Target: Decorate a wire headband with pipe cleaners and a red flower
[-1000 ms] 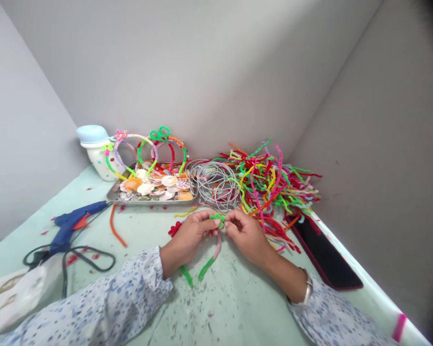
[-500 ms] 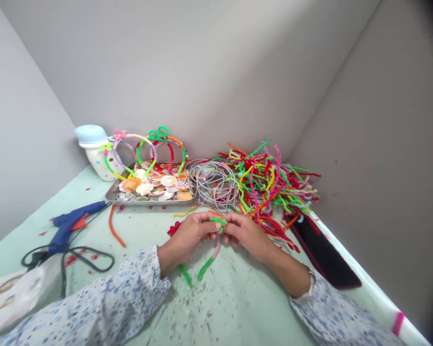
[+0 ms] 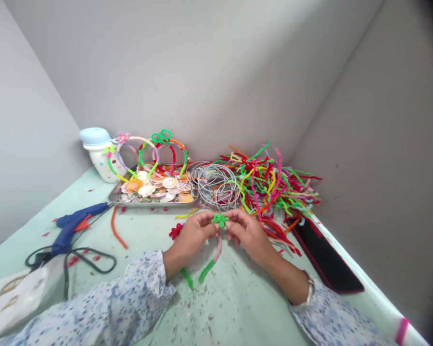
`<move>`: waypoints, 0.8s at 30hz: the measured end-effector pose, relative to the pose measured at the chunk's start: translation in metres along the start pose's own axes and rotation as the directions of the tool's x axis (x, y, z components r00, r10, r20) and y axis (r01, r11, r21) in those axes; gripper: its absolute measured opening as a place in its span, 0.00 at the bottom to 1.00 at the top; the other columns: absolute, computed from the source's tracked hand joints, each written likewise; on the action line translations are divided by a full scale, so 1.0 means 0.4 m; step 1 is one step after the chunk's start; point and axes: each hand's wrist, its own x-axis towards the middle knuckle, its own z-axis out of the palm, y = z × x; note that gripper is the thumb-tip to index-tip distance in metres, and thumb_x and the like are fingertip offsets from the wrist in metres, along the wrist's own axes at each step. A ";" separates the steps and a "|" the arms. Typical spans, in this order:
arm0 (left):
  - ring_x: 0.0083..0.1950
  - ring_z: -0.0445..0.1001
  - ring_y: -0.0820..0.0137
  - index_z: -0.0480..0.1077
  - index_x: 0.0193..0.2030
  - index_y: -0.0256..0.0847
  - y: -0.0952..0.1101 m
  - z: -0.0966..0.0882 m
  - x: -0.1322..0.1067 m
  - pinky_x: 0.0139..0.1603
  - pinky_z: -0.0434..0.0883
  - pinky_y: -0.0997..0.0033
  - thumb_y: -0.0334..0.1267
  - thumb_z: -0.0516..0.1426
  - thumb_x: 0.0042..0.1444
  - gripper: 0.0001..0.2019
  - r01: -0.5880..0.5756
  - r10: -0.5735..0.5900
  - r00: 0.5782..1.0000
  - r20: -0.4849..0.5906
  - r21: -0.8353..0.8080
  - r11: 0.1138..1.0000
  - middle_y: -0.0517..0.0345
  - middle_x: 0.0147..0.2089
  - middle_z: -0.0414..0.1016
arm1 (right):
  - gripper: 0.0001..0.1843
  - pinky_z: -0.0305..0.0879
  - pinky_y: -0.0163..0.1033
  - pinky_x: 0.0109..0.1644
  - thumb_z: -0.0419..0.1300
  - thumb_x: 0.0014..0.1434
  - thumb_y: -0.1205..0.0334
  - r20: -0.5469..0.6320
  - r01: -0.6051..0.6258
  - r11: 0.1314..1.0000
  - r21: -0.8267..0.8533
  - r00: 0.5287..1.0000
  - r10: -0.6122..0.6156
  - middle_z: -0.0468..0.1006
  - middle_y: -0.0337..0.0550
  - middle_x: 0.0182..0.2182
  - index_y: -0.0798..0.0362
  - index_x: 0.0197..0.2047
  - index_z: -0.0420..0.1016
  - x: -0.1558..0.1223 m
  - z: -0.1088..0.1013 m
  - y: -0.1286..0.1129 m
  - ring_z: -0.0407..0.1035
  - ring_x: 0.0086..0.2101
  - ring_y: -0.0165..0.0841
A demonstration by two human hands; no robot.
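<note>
Between my two hands is a small green pipe-cleaner flower (image 3: 220,220), its petals facing up. The fingertips of my left hand (image 3: 197,235) pinch its left side, and those of my right hand (image 3: 247,234) pinch its right side. Beneath my hands lies a headband wrapped in pink and green pipe cleaner (image 3: 208,270), partly hidden by my left hand. A red pipe-cleaner flower (image 3: 175,231) shows just beyond my left hand, and I cannot tell how it joins the headband.
Behind stand a metal tray of shells (image 3: 155,203) with wrapped headbands (image 3: 159,158), coiled silver wire (image 3: 218,185) and a heap of coloured pipe cleaners (image 3: 270,182). A blue glue gun (image 3: 67,230) with its cord lies left, a white bottle (image 3: 103,161) behind. A black phone-like slab (image 3: 326,254) lies right.
The green flower has turned to show its petals more fully, and my fingers have spread to its two sides. The whole view has shifted slightly.
</note>
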 end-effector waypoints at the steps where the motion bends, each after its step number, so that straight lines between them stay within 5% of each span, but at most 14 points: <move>1: 0.26 0.66 0.76 0.72 0.35 0.37 -0.001 0.001 -0.001 0.29 0.60 0.76 0.32 0.59 0.49 0.05 -0.004 0.004 1.000 0.017 0.009 1.000 0.60 0.28 0.72 | 0.09 0.57 0.32 0.22 0.58 0.54 0.59 -0.009 -0.003 1.000 -0.004 1.000 0.003 0.70 0.33 0.21 0.53 0.38 0.67 0.000 0.002 -0.001 0.62 0.19 0.26; 5: 0.24 0.67 0.76 0.71 0.40 0.38 -0.005 0.006 -0.006 0.27 0.60 0.75 0.35 0.59 0.51 0.09 -0.023 0.022 0.996 0.083 0.007 1.000 0.59 0.29 0.73 | 0.08 0.56 0.31 0.19 0.59 0.53 0.59 -0.058 -0.035 0.999 -0.016 0.998 0.034 0.69 0.32 0.20 0.53 0.35 0.67 0.006 0.010 0.007 0.60 0.17 0.25; 11: 0.27 0.68 0.74 0.71 0.36 0.37 -0.002 0.006 -0.006 0.29 0.62 0.75 0.38 0.60 0.51 0.08 -0.059 0.064 0.995 -0.083 0.063 0.996 0.59 0.29 0.72 | 0.09 0.56 0.30 0.17 0.59 0.52 0.57 -0.093 -0.060 0.998 0.001 0.994 0.060 0.69 0.31 0.19 0.52 0.34 0.64 0.010 0.011 0.012 0.60 0.16 0.24; 17: 0.25 0.65 0.75 0.71 0.30 0.36 0.009 0.007 -0.005 0.29 0.61 0.74 0.38 0.59 0.52 0.06 -0.044 0.062 0.991 -0.121 0.142 0.989 0.61 0.24 0.70 | 0.10 0.61 0.31 0.20 0.58 0.53 0.58 -0.005 -0.017 1.000 -0.011 1.000 0.017 0.72 0.34 0.21 0.53 0.38 0.68 0.002 0.015 0.009 0.65 0.19 0.27; 24: 0.26 0.67 0.74 0.73 0.29 0.36 0.004 0.008 -0.008 0.30 0.62 0.74 0.39 0.60 0.51 0.07 -0.058 0.076 0.989 -0.126 0.146 0.988 0.59 0.25 0.72 | 0.07 0.60 0.31 0.20 0.56 0.55 0.59 -0.056 -0.057 0.996 -0.065 0.997 0.053 0.73 0.35 0.18 0.54 0.34 0.69 0.009 0.018 0.030 0.63 0.16 0.25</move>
